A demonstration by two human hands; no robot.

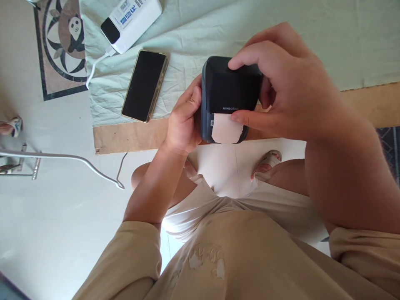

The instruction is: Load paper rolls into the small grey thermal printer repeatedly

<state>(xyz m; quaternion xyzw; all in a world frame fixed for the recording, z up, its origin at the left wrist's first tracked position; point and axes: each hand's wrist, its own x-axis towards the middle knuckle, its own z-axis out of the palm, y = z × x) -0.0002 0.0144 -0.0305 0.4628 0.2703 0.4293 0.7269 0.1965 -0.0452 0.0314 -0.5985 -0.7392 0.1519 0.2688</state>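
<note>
A patterned floor tile with a panda (67, 46) is showing at the far left, and a white power bank (131, 21) with its cable is lying just right of it on a pale green sheet (193, 46). A dark phone (144, 85) is lying face up on the sheet near the power bank. Further right, the left hand (184, 121) is gripping the left side of a small black label printer (229, 98), fingers curled round its edge, holding it in the air above the sheet's edge and a strip of cardboard (125, 135). A white label (226, 128) is sticking out of the printer's lower front. The right hand (281, 83) is reaching over the printer, its forefinger pressing on the top and its thumb touching the label.
</note>
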